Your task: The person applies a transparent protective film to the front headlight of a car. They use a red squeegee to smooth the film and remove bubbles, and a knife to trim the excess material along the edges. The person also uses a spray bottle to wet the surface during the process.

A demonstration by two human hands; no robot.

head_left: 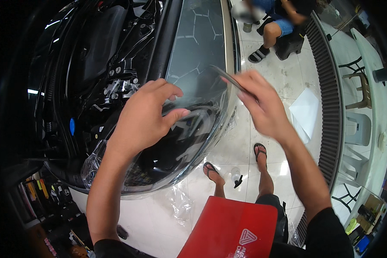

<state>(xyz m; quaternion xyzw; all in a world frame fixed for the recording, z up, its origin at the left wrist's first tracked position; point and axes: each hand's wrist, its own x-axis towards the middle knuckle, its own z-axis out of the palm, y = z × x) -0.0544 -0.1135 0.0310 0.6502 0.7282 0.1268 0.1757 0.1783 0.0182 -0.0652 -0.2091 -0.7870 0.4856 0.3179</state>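
Transparent film [204,114] lies over the glossy dark front corner of a car [195,51], wrinkled and hanging past its edge. Above this corner, my left hand [148,112] has its fingers curved and its thumb apart, with nothing visible between them. My right hand [262,103], slightly blurred, grips a thin, flat grey squeegee-like blade [228,76] near the panel's right edge. The blade's tip points toward the panel; whether it touches the film I cannot tell.
The exposed engine bay [116,81] is to the left. A spray bottle [236,175] stands by my feet on the tiled floor. A red flat pouch [230,228] hangs at my waist. White paper [305,114] lies to the right. Another person [279,30] sits at the far right.
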